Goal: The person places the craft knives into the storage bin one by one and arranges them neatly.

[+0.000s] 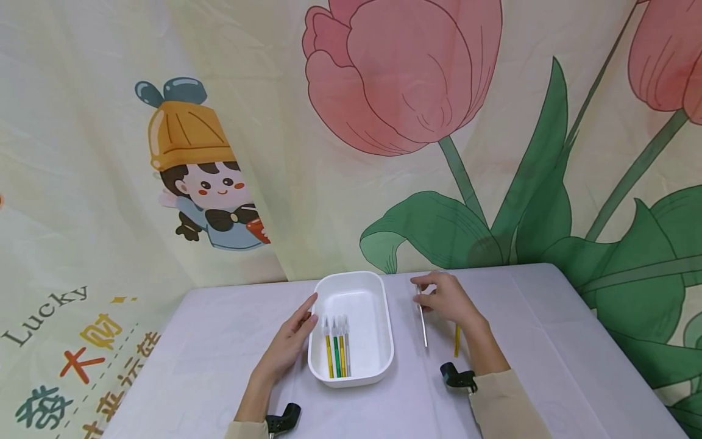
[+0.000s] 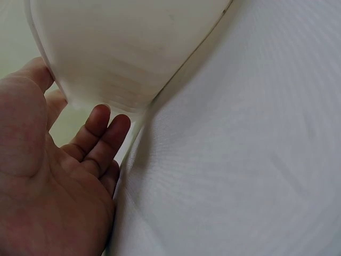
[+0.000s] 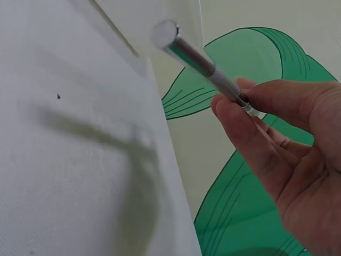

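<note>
My right hand (image 1: 446,299) pinches a silver craft knife (image 1: 424,329) between thumb and fingertips, above the table right of the tray. In the right wrist view, its smooth metal handle (image 3: 192,56) points away from the fingers, with the knurled part and clear cap at the fingertips. My left hand (image 1: 287,341) touches the left edge of a white plastic tray (image 1: 362,317), its fingers relaxed. Several capped craft knives (image 1: 337,356), yellow, green and silver, lie side by side in the tray's lower left. A yellow stick-like piece (image 1: 457,341) lies under the right forearm, partly hidden.
A pale cloth covers the table (image 1: 192,366). Directly behind its far edge hangs a printed backdrop (image 1: 263,122) with tulips and a cartoon figure. A black wrist camera (image 1: 456,376) sits at the right cuff, another (image 1: 284,419) at the left.
</note>
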Action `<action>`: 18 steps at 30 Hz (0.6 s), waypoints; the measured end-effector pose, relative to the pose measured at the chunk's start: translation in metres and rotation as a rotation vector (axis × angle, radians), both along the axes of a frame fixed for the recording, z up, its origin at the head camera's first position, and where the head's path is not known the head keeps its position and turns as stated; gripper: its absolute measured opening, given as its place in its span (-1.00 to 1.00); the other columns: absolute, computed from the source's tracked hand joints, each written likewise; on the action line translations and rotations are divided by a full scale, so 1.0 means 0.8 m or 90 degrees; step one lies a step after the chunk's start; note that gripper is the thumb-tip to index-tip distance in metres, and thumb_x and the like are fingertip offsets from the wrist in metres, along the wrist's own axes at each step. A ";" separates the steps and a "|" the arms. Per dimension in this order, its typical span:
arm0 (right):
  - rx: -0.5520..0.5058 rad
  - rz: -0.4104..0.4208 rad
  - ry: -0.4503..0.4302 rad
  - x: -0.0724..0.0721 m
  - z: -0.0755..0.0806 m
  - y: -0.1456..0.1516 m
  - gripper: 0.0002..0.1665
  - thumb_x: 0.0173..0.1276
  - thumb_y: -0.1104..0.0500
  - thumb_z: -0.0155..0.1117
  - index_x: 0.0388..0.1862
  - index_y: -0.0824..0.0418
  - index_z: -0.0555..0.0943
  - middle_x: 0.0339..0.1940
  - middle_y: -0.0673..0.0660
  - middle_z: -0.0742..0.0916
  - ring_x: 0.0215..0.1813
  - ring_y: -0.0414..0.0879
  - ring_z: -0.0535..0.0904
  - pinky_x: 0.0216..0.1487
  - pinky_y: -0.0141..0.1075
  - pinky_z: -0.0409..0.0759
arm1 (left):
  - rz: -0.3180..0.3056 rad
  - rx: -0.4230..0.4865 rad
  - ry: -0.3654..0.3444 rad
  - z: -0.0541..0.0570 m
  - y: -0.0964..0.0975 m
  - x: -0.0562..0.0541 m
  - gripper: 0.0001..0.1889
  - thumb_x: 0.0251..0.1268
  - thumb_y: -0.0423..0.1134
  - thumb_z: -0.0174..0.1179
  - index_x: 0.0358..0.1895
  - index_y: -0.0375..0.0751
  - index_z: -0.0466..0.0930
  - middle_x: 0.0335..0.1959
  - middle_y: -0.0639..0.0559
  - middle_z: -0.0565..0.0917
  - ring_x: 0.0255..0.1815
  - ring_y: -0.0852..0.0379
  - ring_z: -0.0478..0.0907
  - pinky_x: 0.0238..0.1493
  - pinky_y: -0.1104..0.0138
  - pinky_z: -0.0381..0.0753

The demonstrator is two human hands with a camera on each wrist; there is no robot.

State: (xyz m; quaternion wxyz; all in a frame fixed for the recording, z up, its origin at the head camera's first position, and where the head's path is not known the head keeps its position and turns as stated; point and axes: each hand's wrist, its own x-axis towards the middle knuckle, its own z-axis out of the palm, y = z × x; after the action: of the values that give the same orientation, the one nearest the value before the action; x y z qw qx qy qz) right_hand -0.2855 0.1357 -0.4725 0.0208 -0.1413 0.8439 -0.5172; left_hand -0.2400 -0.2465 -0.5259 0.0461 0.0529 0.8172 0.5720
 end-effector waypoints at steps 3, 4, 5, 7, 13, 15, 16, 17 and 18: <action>-0.010 0.003 0.012 0.003 0.004 -0.003 -0.48 0.32 0.42 0.43 0.27 0.40 0.64 -0.01 0.36 0.69 -0.37 -0.01 0.79 -0.27 -0.19 0.82 | 0.002 0.001 -0.002 0.000 0.000 0.000 -0.43 0.57 0.19 0.10 0.57 0.55 0.23 0.61 0.04 0.30 0.59 -0.02 0.18 0.69 -0.15 -0.10; -0.014 0.004 0.017 0.004 0.005 -0.004 -0.49 0.32 0.42 0.43 0.27 0.39 0.65 -0.03 0.35 0.69 -0.37 -0.02 0.79 -0.27 -0.19 0.82 | 0.003 0.001 -0.002 0.000 -0.001 0.000 -0.43 0.58 0.18 0.10 0.56 0.55 0.23 0.61 0.04 0.31 0.58 -0.02 0.20 0.69 -0.15 -0.10; -0.016 0.006 0.021 0.005 0.007 -0.005 -0.49 0.32 0.42 0.43 0.27 0.39 0.65 -0.03 0.34 0.69 -0.37 -0.03 0.78 -0.28 -0.21 0.81 | 0.004 0.002 -0.003 0.000 -0.001 -0.001 -0.43 0.58 0.16 0.10 0.57 0.54 0.23 0.60 0.03 0.32 0.55 -0.02 0.20 0.69 -0.15 -0.10; -0.019 0.008 0.029 0.006 0.009 -0.007 -0.49 0.32 0.41 0.44 0.27 0.36 0.66 -0.04 0.35 0.69 -0.36 -0.04 0.78 -0.28 -0.23 0.81 | 0.004 0.002 -0.004 0.000 -0.001 -0.001 -0.43 0.61 0.13 0.09 0.59 0.49 0.22 0.61 0.05 0.30 0.58 -0.01 0.18 0.69 -0.15 -0.10; -0.036 0.031 0.036 0.009 0.014 -0.013 -0.49 0.32 0.42 0.44 0.26 0.34 0.67 -0.02 0.38 0.69 -0.29 -0.01 0.78 -0.28 -0.28 0.80 | 0.004 -0.001 -0.003 0.001 -0.001 -0.001 -0.41 0.62 0.10 0.08 0.62 0.41 0.21 0.58 0.03 0.34 0.57 -0.02 0.20 0.69 -0.15 -0.10; -0.043 0.036 0.035 0.010 0.015 -0.014 -0.49 0.32 0.43 0.44 0.26 0.35 0.67 -0.01 0.39 0.69 -0.27 0.03 0.78 -0.28 -0.27 0.81 | 0.007 -0.003 -0.004 0.001 0.000 -0.001 -0.42 0.61 0.10 0.09 0.60 0.45 0.22 0.52 -0.01 0.39 0.51 -0.03 0.23 0.69 -0.15 -0.09; -0.044 0.039 0.037 0.011 0.015 -0.015 -0.49 0.32 0.43 0.43 0.27 0.36 0.66 0.00 0.39 0.69 -0.26 0.03 0.78 -0.27 -0.27 0.81 | 0.008 -0.004 -0.005 0.001 0.000 -0.001 -0.42 0.61 0.10 0.09 0.60 0.46 0.22 0.50 -0.02 0.42 0.47 -0.04 0.24 0.69 -0.15 -0.08; -0.044 0.037 0.037 0.011 0.015 -0.016 -0.49 0.32 0.43 0.44 0.27 0.35 0.67 0.01 0.38 0.70 -0.26 0.04 0.78 -0.28 -0.28 0.80 | 0.009 -0.005 -0.005 0.001 0.000 -0.001 -0.43 0.61 0.11 0.09 0.59 0.48 0.22 0.48 -0.03 0.43 0.46 -0.03 0.25 0.69 -0.15 -0.07; -0.044 0.035 0.035 0.012 0.016 -0.016 -0.49 0.32 0.43 0.44 0.27 0.34 0.67 0.01 0.37 0.71 -0.25 0.05 0.78 -0.28 -0.28 0.80 | 0.009 -0.005 -0.004 0.000 0.000 -0.001 -0.43 0.61 0.10 0.09 0.59 0.47 0.23 0.48 -0.03 0.43 0.45 -0.03 0.25 0.69 -0.16 -0.07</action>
State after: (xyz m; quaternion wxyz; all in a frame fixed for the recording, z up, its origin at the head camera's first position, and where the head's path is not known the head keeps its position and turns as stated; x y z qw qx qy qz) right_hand -0.2763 0.1226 -0.4599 0.0067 -0.1794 0.8215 -0.5412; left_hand -0.2405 -0.2466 -0.5255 0.0451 0.0451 0.8196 0.5694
